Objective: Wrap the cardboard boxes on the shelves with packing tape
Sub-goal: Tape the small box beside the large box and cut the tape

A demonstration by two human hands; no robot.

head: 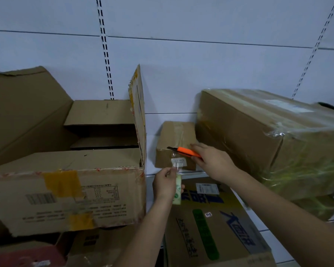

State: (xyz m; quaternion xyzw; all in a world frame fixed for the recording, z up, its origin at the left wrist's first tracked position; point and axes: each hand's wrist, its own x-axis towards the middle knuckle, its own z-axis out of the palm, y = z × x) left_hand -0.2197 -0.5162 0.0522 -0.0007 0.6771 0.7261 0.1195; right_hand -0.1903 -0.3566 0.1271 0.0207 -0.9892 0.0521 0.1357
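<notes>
A tape roll (177,189) is gripped in the left hand (165,185), an orange cutter (185,151) in the right hand (212,160). Tape is stretched to the small box (175,139) just beyond; the wrapped large box (268,132) looks done, the open box (66,189) untaped.

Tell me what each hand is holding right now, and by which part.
The right hand grips the orange utility knife by its rear handle. The left hand holds the tape roll by its rim, thumb pinching the pulled tape end.

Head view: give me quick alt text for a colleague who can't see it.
A right hand holds an orange box cutter over a small cardboard box on a shelf, while the left hand grips a tape roll, its clear strip pulled up to the box. Larger boxes sit either side.
</notes>
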